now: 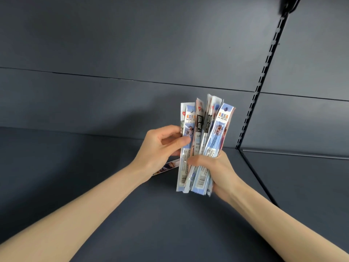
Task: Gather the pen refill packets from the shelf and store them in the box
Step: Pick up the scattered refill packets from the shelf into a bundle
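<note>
— How many packets are up there, counted?

— Hard to fix. The bundle of pen refill packets (pixel 203 148) stands upright and fanned above the dark shelf (pixel 170 224), and the packets overlap. I can pick out at least six separate tops; behind those the edges blur together, so the full number I cannot tell. One more single packet (pixel 166 167) lies flat on the shelf, mostly hidden under the left wrist.

— And the hands?

— Two, both bare. The right hand (pixel 213 171) has its grip clenched around the lower part of the bundle, fingers wrapped over the front. The left hand (pixel 160 146) is grasping the leftmost packets of the fan, thumb pressed on the front of a pale blue one, fingers behind.

— Any writing?

— Two blue packets — one at the far left, one at the far right — carry a small orange-flanked label with Chinese characters near the top and a little picture panel beneath it. The darker packets in the middle show large white Chinese characters running downward, and below them the letters "GR", the rest covered. Barcodes show near the bottom ends. The fine print is too small to read.

— The box?

— Not in view. Only the grey back panel (pixel 132 53) and a slotted upright (pixel 264 76) at the right.
</note>
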A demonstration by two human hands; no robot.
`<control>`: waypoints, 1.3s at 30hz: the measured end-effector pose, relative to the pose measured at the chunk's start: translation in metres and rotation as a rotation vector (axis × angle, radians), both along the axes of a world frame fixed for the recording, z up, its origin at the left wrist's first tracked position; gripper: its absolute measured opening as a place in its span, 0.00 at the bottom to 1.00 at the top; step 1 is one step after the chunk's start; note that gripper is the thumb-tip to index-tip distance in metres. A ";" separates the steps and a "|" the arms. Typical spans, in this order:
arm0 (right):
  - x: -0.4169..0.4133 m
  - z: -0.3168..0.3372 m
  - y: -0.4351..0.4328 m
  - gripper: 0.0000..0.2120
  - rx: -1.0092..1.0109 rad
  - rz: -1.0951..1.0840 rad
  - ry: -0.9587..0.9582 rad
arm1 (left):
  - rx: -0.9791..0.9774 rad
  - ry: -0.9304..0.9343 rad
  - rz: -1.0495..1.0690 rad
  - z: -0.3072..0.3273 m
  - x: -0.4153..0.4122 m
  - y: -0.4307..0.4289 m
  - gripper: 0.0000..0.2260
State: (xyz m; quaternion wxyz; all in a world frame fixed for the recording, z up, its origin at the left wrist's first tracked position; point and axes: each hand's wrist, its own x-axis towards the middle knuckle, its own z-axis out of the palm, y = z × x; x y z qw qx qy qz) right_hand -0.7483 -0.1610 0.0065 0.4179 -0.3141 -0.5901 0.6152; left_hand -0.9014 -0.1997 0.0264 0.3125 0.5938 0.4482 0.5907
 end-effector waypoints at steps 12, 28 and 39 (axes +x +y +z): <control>0.002 0.004 0.003 0.13 0.018 -0.205 -0.174 | -0.480 1.015 0.150 -0.017 -0.041 0.007 0.14; -0.003 0.010 -0.004 0.14 0.149 -0.176 -0.215 | -0.010 0.174 0.121 0.037 -0.037 -0.017 0.12; -0.013 0.003 -0.007 0.12 0.180 -0.095 -0.173 | -0.155 -0.038 -0.170 0.013 0.006 -0.011 0.24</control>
